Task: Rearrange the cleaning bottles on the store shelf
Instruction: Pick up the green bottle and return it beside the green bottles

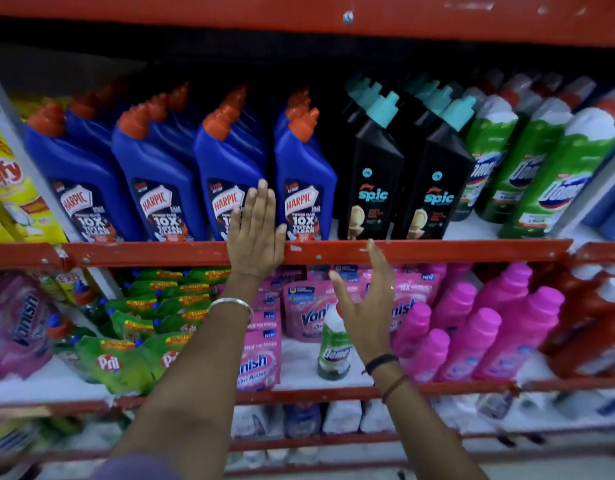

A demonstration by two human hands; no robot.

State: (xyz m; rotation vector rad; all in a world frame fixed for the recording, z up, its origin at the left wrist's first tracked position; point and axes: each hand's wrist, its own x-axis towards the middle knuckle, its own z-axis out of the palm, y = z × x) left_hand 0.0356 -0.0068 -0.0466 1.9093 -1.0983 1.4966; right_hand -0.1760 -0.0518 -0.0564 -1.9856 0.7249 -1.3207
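Blue Harpic bottles (304,174) with orange caps stand in rows on the upper shelf. To their right are black Spic bottles (372,174), then green Domex bottles (541,174). My left hand (256,233) lies flat and open against the fronts of two Harpic bottles, at the red shelf rail (437,251). My right hand (365,299) hovers open below the rail, holding nothing. Behind it, a lone green Domex bottle (333,348) stands upright on the lower shelf among pink pouches.
The lower shelf carries pink Vanish pouches (261,362), green Pril pouches (119,362), pink bottles (479,334) and red bottles (590,327). Yellow Giffy packs (12,188) sit far left. Another red shelf edge (299,19) runs overhead.
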